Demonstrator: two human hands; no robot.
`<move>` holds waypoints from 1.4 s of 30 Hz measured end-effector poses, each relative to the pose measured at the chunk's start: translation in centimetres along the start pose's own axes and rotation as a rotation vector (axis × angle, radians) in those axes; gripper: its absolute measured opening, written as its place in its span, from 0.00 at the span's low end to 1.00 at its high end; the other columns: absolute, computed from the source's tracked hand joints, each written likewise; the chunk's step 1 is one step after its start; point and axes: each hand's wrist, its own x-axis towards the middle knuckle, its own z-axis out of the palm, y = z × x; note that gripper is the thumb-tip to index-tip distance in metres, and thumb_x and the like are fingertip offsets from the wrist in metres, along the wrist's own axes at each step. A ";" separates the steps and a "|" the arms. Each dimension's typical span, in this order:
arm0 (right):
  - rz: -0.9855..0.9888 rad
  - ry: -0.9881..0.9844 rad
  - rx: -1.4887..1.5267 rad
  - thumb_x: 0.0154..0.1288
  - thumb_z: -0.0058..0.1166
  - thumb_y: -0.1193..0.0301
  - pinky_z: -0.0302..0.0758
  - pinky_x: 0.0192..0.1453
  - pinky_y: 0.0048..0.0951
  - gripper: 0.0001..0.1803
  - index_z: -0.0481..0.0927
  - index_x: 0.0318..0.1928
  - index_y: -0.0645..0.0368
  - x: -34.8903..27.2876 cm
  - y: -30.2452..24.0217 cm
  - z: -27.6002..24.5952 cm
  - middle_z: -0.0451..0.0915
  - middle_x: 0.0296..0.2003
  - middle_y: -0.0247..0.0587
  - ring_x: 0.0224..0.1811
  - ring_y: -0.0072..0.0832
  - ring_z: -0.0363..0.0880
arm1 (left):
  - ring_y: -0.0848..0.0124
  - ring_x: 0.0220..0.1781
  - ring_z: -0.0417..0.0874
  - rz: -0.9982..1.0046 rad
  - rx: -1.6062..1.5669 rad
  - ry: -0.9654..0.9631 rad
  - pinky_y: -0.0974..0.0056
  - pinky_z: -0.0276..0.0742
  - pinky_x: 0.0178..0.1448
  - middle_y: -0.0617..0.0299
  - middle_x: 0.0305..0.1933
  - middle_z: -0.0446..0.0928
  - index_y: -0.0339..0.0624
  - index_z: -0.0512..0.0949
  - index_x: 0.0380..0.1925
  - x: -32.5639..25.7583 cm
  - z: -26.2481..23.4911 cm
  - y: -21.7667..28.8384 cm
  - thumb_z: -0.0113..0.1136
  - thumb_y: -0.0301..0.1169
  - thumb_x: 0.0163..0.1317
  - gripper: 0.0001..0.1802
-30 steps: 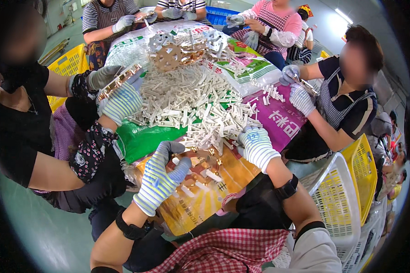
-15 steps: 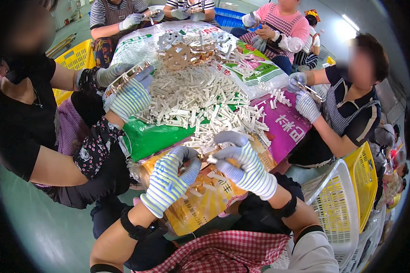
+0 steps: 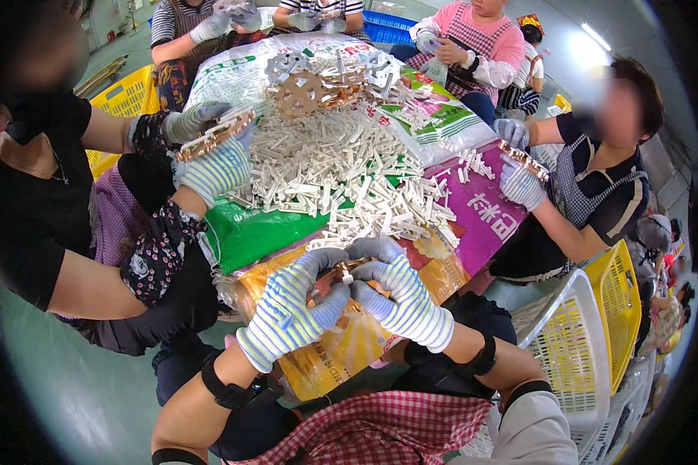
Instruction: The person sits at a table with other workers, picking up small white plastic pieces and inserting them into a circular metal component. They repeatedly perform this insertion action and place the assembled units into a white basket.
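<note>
Copper-coloured part (image 3: 347,273) gripped between left hand (image 3: 291,310) and right hand (image 3: 399,298); white sticks (image 3: 341,174) heaped just beyond.

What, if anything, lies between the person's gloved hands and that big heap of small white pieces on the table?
Nothing visible blocks the way. The left hand and right hand grip a small brown part at the near table edge; only bare sacking separates them from the white pieces.
</note>
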 end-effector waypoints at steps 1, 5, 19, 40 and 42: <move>-0.002 -0.003 0.014 0.61 0.62 0.66 0.68 0.63 0.47 0.11 0.84 0.39 0.61 0.1 -0.2 0.0 0.79 0.53 0.50 0.58 0.49 0.75 | 0.70 0.45 0.85 0.009 0.018 0.015 0.65 0.80 0.52 0.55 0.43 0.84 0.34 0.78 0.54 0.0 0.1 0.1 0.64 0.30 0.67 0.18; 0.015 -0.061 0.070 0.61 0.62 0.65 0.68 0.64 0.48 0.12 0.85 0.40 0.61 0.1 -0.1 0.3 0.78 0.53 0.51 0.58 0.49 0.74 | 0.74 0.43 0.84 -0.005 -0.030 0.073 0.66 0.80 0.51 0.58 0.42 0.84 0.34 0.79 0.50 0.2 0.4 -0.6 0.68 0.30 0.64 0.17; 0.025 0.041 -0.107 0.65 0.60 0.67 0.73 0.57 0.46 0.09 0.84 0.41 0.59 1.3 4.8 -4.0 0.80 0.48 0.47 0.51 0.46 0.79 | 0.80 0.39 0.78 -0.038 -0.266 0.399 0.71 0.75 0.45 0.66 0.38 0.79 0.36 0.79 0.47 1.5 -4.2 -0.4 0.58 0.28 0.69 0.10; 0.218 -0.583 -0.827 0.54 0.62 0.62 0.74 0.59 0.45 0.16 0.86 0.42 0.55 4.2 2.8 -0.8 0.82 0.41 0.46 0.50 0.41 0.79 | 0.77 0.43 0.80 -0.075 -0.027 0.135 0.68 0.79 0.51 0.64 0.43 0.82 0.34 0.81 0.52 0.3 -2.5 -2.1 0.59 0.26 0.69 0.14; 0.033 0.017 -0.239 0.61 0.61 0.65 0.73 0.59 0.44 0.11 0.84 0.41 0.58 2.3 4.6 -1.5 0.81 0.41 0.48 0.49 0.42 0.79 | 0.76 0.44 0.81 -0.061 0.005 0.107 0.67 0.79 0.52 0.63 0.44 0.83 0.35 0.81 0.53 0.3 -2.4 -2.0 0.58 0.26 0.69 0.15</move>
